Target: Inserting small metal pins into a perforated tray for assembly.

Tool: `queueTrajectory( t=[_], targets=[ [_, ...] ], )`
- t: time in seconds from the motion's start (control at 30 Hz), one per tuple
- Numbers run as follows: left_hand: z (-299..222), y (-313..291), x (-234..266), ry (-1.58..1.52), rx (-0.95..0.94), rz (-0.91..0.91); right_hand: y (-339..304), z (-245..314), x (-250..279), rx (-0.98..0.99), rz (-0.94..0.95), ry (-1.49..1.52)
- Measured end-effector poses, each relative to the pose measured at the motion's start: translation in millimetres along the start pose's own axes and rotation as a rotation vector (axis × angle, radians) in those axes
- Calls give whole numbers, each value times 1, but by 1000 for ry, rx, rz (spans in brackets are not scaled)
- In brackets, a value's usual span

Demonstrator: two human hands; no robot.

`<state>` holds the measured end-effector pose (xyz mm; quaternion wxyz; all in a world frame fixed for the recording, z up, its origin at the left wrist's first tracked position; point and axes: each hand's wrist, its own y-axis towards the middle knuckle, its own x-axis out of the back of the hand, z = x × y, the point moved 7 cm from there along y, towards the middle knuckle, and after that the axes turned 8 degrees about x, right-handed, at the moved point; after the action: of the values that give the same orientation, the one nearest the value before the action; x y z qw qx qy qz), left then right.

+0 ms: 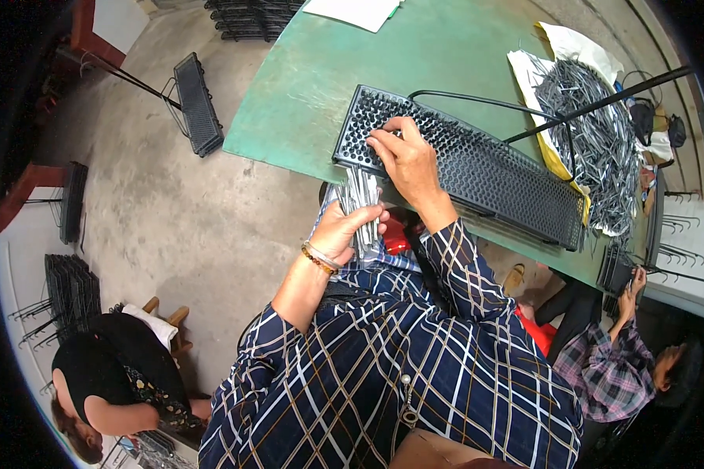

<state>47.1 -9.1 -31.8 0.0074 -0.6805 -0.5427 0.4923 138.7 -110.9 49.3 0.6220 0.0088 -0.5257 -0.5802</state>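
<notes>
A long black rack (489,176), its top covered with rows of small round holes or studs, lies slantwise along the near edge of the green table. My left hand (339,233) is closed around a bundle of thin silver metal strips (360,191), just off the rack's left end. Over that same end is my right hand (411,166), thumb and fingertips pinched together against the rack's top. Whatever sits between those fingertips is too small to make out. A black wire frame (477,100) rises from the rack's far side and reaches right.
On the green table (289,94), a white and yellow sack (567,47) spills a big heap of silver strips (590,133). White papers (356,11) lie at the far edge. Another black rack (198,102) stands on the floor. One person (125,375) sits left, another (610,367) works at right.
</notes>
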Motion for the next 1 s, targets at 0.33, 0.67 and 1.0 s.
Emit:
queueTrajectory(
  t=[0.33,0.67,1.0],
  targets=[
    [-10,-6,0,9,-91,4,-27,-2,-11,-546,322,600],
    [0,1,1,26,-5,-43,-41,-18,-7,-714,266,705],
    [-2,0,-2,-42,3,-56,-1,-18,16,-241,-171,301]
  ],
)
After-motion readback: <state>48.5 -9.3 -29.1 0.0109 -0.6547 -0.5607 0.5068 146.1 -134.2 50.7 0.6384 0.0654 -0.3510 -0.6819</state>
